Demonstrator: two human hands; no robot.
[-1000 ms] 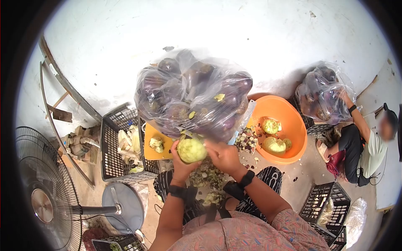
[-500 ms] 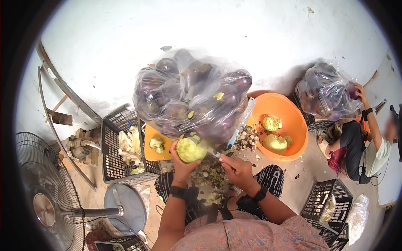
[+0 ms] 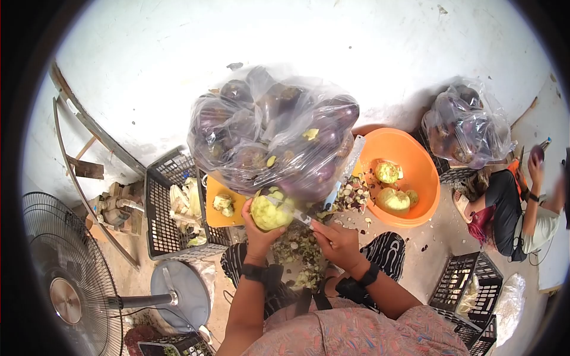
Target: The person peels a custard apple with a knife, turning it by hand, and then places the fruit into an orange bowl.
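Note:
My left hand (image 3: 260, 238) is closed around a round, pale green, peeled vegetable (image 3: 267, 215), its surface cut in facets. A knife (image 3: 301, 216) is gripped in my right hand (image 3: 339, 242), its blade pointing left and lying against the vegetable's right side. Just beyond my hands sits a large clear plastic bag (image 3: 267, 133) full of big, glossy, dark purple vegetables; their exact kind is not certain. To the right, an orange basin (image 3: 428, 178) holds several peeled pale green ones. Peelings (image 3: 300, 252) lie on the floor between my legs.
On the left are a black crate (image 3: 155, 216) with pale leaves, a yellow board (image 3: 215, 218) with a pale trimmed piece, and a standing fan (image 3: 65, 285). At right, a person (image 3: 516, 219) sits near another bag of purple vegetables (image 3: 466, 127) and a black crate (image 3: 466, 285).
The knife blade has come left onto the vegetable's face, where it was blurred at its edge before. The person at right has drawn a purple vegetable away from the bag.

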